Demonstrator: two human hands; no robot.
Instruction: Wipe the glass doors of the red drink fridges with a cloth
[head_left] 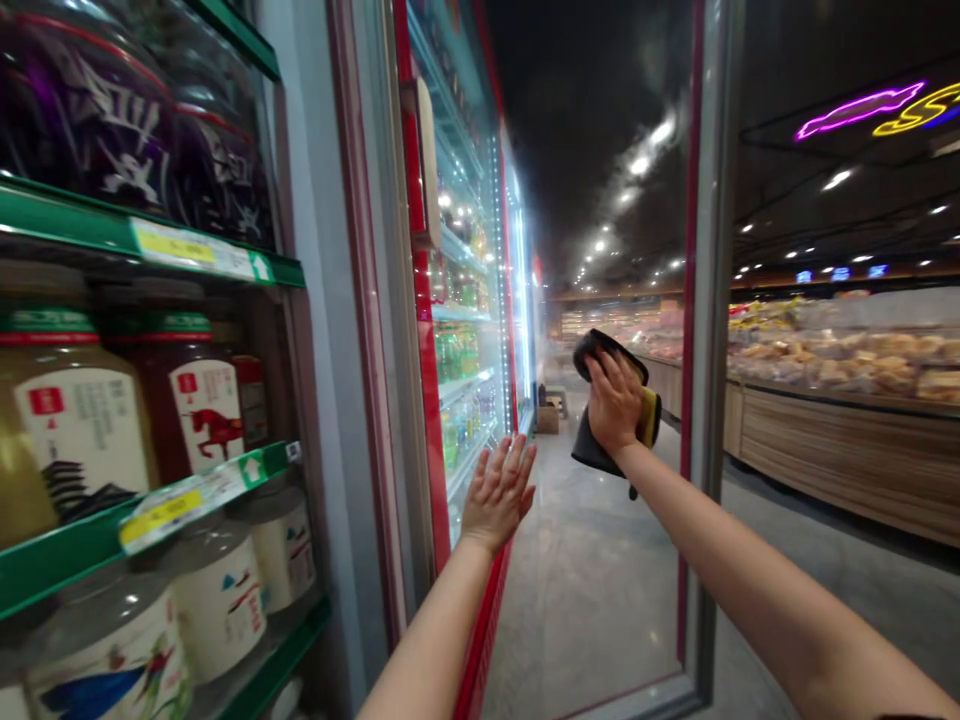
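Note:
An open glass cooler door [708, 420] stands in front of me, its see-through pane edged by a grey frame with a red strip. My right hand [613, 400] presses a dark grey and yellow cleaning cloth [594, 448] against the pane, the cloth folded and bunched around the fingers. Lower and to the left, my left hand [498, 500] is held up with its fingers stretched out and nothing in it. Its palm faces the glass; whether it touches the pane I cannot tell.
On the left, cooler shelves [67, 215] with green price rails hold several bottles [206, 400] and jars. Further lit coolers [465, 350] line the aisle ahead. At right is a wood-panelled display counter [832, 450] piled with goods. A small box [549, 415] sits on the grey floor [570, 600].

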